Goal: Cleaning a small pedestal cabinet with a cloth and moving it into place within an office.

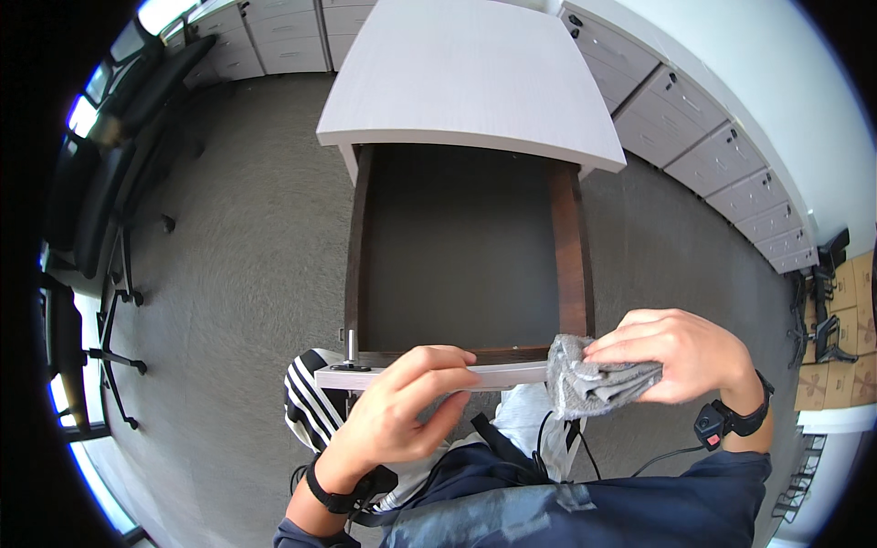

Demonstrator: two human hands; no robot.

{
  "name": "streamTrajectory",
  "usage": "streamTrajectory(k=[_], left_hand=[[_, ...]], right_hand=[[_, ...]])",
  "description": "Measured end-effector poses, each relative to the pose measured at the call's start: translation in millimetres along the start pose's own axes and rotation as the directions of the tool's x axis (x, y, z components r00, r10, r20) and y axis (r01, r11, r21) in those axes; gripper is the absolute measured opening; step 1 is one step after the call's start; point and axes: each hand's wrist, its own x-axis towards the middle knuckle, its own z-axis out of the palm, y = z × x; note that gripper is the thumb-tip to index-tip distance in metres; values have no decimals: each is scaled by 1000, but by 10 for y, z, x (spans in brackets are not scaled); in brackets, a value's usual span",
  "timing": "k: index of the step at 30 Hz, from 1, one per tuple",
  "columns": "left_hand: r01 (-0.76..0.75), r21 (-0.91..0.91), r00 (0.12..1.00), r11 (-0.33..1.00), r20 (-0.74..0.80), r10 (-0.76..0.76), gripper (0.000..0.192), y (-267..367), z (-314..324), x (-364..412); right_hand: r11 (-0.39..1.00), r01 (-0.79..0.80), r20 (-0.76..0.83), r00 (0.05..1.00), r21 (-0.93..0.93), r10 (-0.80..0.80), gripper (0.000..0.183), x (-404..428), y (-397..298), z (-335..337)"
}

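Before me a drawer [459, 253] with dark wooden sides is pulled out from under a pale wood-grain cabinet top [473, 75]. My right hand [668, 353] grips a folded grey cloth [589, 377], which lies against the right end of the drawer's pale front panel [514, 375]. My left hand [418, 404] is at the left half of that panel, fingers apart and slightly curled, holding nothing; whether its fingertips touch the panel is unclear. A metal pin on a black base, part of the lock hardware [351, 353], stands at the panel's left end.
Black office chairs [103, 198] line the left side. Pale drawer cabinets [685, 120] with keys in their locks run along the right wall, and more [281, 38] stand at the back. Cardboard boxes [839, 329] are stacked at far right. A cable [668, 460] hangs by my right wrist.
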Motion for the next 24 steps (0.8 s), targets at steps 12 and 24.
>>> streamTrajectory(k=[12,24], left_hand=[[577,271,816,771,-229,-530,95,-135,-566,-714],[565,19,824,825,-77,-562,86,-182,-479,-761]], right_hand=[[999,51,-158,986,-5,-52,59,69,112,279],[912,281,-297,881,-297,-368,41,1152,-685,725]])
